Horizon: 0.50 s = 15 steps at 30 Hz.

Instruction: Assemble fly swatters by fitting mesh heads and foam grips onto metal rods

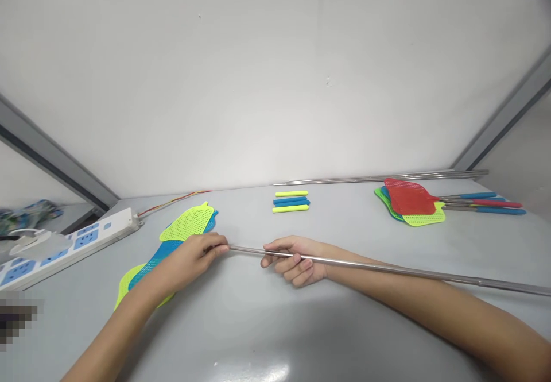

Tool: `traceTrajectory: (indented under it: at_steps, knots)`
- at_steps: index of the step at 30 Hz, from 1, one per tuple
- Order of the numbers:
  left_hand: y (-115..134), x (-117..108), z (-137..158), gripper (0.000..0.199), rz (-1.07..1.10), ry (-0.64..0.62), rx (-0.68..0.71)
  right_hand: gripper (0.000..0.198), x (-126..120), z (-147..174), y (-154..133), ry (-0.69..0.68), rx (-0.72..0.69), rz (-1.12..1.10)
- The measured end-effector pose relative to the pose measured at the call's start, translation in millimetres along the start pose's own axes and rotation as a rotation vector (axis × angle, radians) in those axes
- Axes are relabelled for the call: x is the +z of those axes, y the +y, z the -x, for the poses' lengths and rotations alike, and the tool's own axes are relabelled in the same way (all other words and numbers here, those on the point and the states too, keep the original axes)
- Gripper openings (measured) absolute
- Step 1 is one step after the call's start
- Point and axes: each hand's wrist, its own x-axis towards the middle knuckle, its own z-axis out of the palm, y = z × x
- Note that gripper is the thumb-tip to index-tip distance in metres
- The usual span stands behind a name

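A long metal telescopic rod (374, 266) runs from the middle of the table off past the right edge of the view. Its thin end is pinched in the fingertips of my left hand (196, 258), which cover the tip. My right hand (297, 261), palm up, has its fingers curled round the rod a little further along. Close behind my left hand lie fly swatter heads: a yellow-green one (186, 223), a blue one (161, 255) and another yellow-green one (127, 281), partly hidden by my left arm.
Several blue and yellow-green handle sleeves (291, 201) lie at the back middle. Finished-looking fly swatters (411, 197) are piled at the right, before more metal rods (365, 179) along the wall. A white power strip (92, 238) with a plug stands at the left.
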Motion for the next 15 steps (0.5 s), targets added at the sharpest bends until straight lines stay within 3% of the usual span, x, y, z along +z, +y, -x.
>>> traceTrajectory:
  at_steps: [4,9,15]
  knots:
    - [-19.9,-8.8,1.4,0.033,-0.034,-0.023,-0.079,0.031,-0.7,-0.1,-0.7,-0.039,0.004,-0.025]
    - [-44.8,-17.2,3.0,0.028,-0.061,0.101,-0.163,0.031,-5.7,0.3,-3.0,-0.054,0.002,-0.06]
    - [-39.1,-11.4,1.6,0.031,-0.042,0.04,-0.103,0.03,-5.4,1.6,-3.3,-0.04,0.004,-0.055]
